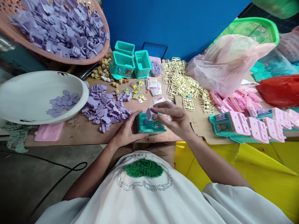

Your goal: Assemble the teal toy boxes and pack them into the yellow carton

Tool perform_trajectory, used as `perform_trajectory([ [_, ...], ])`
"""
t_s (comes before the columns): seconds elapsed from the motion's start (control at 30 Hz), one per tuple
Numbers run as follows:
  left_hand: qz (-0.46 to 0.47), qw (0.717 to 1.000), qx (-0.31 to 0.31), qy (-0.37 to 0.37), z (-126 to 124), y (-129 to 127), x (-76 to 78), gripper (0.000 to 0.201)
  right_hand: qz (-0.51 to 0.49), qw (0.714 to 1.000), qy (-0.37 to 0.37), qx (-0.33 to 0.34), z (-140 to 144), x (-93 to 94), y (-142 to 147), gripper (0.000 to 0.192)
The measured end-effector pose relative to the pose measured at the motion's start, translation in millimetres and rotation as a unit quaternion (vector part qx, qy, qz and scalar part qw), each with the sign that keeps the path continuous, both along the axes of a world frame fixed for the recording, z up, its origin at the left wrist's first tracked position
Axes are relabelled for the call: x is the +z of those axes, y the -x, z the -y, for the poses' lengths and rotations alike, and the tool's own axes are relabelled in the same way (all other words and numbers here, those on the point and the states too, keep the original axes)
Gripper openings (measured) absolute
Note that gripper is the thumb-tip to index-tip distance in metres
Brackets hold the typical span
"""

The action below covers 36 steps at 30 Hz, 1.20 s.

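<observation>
At a brown tabletop (79, 134) before a blue panel (182, 21): gripping a teal box (150, 128), with purple parts (105, 105) heaped to its left, between the parted thumb and fingers of the left hand (126, 132); pinching a pale lilac piece (149, 113) over the box in closed fingertips of the right hand (178, 119), partly covering it and leaving any contact with the box unclear.

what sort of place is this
Probably a small workshop or home assembly spot for plastic toys: a basket heaped with purple parts, cream parts still on their moulding frames, and a row of matching teal-and-pink boxes.
</observation>
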<state>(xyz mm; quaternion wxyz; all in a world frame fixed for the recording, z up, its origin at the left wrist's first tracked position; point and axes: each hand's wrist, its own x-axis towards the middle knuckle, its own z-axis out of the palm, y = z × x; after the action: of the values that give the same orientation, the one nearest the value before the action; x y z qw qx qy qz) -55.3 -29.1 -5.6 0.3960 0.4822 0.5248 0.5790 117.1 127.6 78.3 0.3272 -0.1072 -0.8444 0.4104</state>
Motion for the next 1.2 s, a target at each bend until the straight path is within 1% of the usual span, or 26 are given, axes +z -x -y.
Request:
perform_trajectory([
  [0.03, 0.016, 1.0, 0.0, 0.002, 0, -1, -2.0, 0.094, -0.015, 1.0, 0.019, -0.01, -1, -1.6, 1, 0.023],
  [0.1, 0.032, 0.999, -0.004, 0.003, 0, 1, -3.8, 0.095, -0.019, 0.999, 0.027, -0.007, 0, -6.3, 3, 0.023],
  [0.27, 0.019, 1.0, -0.017, 0.009, -1, 11, -4.7, 0.098, 0.009, 1.0, -0.014, 0.015, 6, -19.1, 4, 0.019],
  [0.37, 0.016, 0.999, -0.026, 0.015, 0, 13, -5.1, 0.1, 0.003, 1.0, -0.019, 0.018, 7, -22.9, 5, 0.02],
  [0.5, 0.009, 0.999, -0.033, 0.032, 2, 14, -3.2, 0.101, -0.009, 1.0, -0.002, 0.007, 9, -27.0, 9, 0.018],
  [0.63, -0.006, 0.999, -0.03, 0.034, 3, 17, -2.2, 0.1, -0.022, 1.0, 0.019, -0.01, 11, -30.9, 12, 0.015],
  [0.73, -0.006, 0.999, -0.032, 0.039, 4, 19, -2.9, 0.101, -0.03, 0.999, 0.038, -0.014, 13, -32.1, 13, 0.014],
  [0.8, -0.005, 0.998, -0.032, 0.045, 4, 19, -3.1, 0.1, -0.031, 0.999, 0.038, -0.009, 14, -32.2, 13, 0.017],
  [0.87, -0.002, 0.998, -0.032, 0.049, 3, 19, -2.5, 0.1, -0.026, 0.999, 0.016, 0.01, 13, -31.7, 11, 0.022],
  [0.97, 0.001, 0.998, -0.033, 0.052, 3, 20, -0.8, 0.101, -0.004, 0.998, -0.047, 0.04, 8, -29.0, 7, 0.028],
  [1.2, -0.017, 0.998, -0.023, 0.049, 5, 19, -1.2, 0.099, 0.058, 0.978, -0.173, 0.1, -8, -11.7, 8, 0.03],
])
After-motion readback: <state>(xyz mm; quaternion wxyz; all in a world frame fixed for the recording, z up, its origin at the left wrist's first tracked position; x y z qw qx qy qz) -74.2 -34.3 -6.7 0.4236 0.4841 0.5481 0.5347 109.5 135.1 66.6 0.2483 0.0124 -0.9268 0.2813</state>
